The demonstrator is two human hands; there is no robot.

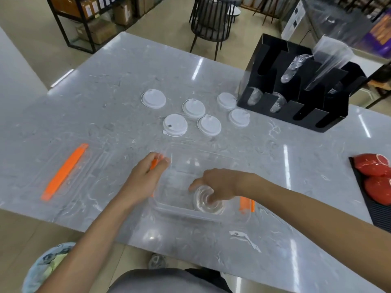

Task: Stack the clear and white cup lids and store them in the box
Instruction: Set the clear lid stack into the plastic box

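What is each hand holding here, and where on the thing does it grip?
The right hand holds the stack of clear lids from above, inside the clear box. The left hand grips the box's left rim at its orange latch.

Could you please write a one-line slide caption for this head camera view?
Right hand sets clear lids into the clear box; left hand steadies its rim; six white lids wait.

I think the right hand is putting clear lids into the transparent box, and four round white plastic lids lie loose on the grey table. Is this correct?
Not quite: the head view shows six round white plastic lids loose on the grey table, not four. The right hand is indeed at the stack of clear lids in the transparent box.
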